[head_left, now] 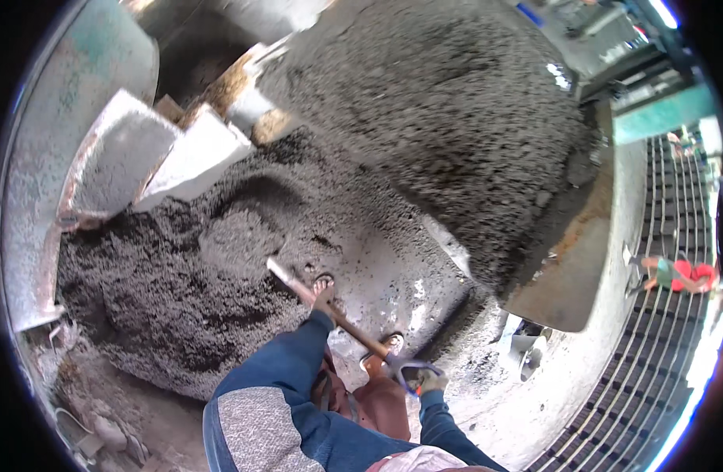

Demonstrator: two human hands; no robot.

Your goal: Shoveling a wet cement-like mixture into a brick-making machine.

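A shovel with a wooden shaft and a blue D-shaped grip slants across the view in front of me. My left hand is closed around the shaft, near its pale metal socket. On the D-grip at the other end, my right hand is closed. A rounded mound of grey, damp-looking granular mix lies at the blade end and hides the blade. Around it spreads a darker grey heap of the same sort. Both my feet, in sandals, stand near the shaft.
A larger grey granular heap rises ahead, beside a rusty metal plate. Whitish metal chutes and a worn greenish metal panel stand left. A round metal part sits right. Beyond, a person in red is near rows of dark blocks.
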